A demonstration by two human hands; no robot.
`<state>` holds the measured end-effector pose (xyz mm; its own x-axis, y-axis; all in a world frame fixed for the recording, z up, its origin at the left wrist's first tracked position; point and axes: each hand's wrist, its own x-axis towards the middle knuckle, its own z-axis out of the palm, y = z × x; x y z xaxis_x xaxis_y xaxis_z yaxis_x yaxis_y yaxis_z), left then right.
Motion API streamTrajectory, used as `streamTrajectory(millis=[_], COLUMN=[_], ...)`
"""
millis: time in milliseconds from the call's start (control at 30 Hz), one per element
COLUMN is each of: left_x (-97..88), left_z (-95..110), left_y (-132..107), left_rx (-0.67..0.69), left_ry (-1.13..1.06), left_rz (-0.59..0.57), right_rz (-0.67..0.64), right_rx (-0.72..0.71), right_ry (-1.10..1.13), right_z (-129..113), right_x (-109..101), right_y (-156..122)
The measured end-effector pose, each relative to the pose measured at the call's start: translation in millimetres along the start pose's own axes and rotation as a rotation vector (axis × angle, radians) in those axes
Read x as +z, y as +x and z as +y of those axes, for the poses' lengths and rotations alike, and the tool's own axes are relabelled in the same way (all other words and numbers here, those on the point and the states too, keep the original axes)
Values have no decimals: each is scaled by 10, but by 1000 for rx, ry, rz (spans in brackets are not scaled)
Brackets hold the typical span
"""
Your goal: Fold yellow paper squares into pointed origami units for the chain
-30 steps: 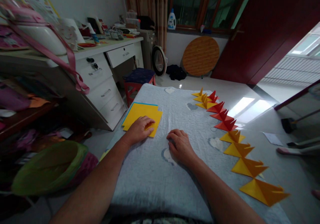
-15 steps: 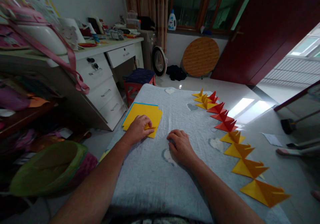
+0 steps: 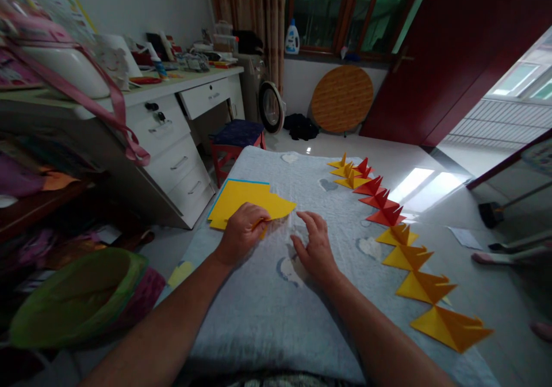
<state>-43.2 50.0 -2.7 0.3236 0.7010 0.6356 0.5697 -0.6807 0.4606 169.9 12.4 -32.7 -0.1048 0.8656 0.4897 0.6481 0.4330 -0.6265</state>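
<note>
My left hand (image 3: 245,232) pinches the near edge of a yellow paper sheet (image 3: 280,205), whose right corner curls up off the pile. Beneath it lies a stack of yellow paper (image 3: 233,196) with a blue sheet's edge showing along the back and left. Just right of the raised corner, my right hand (image 3: 315,244) hovers with thumb and fingers apart, holding nothing. Folded yellow paper cranes (image 3: 425,286) and red paper cranes (image 3: 379,200) stand in a long row down the right side of the cloth-covered table (image 3: 276,312).
A green-lined bin (image 3: 77,295) stands at the left beside a white desk (image 3: 172,145) with drawers. A stool (image 3: 237,134) is behind the table's far left corner. On the right floor, a person's foot (image 3: 483,259) and a broom (image 3: 491,213) show.
My left hand has drawn a yellow sheet rightward off the stack, bending its corner up. My right hand's fingers have spread apart. The view has shifted slightly.
</note>
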Motion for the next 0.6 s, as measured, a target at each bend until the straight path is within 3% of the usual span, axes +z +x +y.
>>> streamTrajectory(millis=[100,200,400,600], left_x=[65,116,113,50], left_z=[178,272,69,-71], left_y=[-35,-60,-120,-119], left_rx=[74,93,-65,-152], left_ry=[-137,-149,182,358], left_rz=[-70,-234,-395,-473], right_rz=[52,35,246,442], right_rx=[-77,-100,75,65], right_ry=[-98,-141,-121,0], right_z=[11,25,60,146], right_x=[10,-25,-235,-355], right_y=[9,26,109,163])
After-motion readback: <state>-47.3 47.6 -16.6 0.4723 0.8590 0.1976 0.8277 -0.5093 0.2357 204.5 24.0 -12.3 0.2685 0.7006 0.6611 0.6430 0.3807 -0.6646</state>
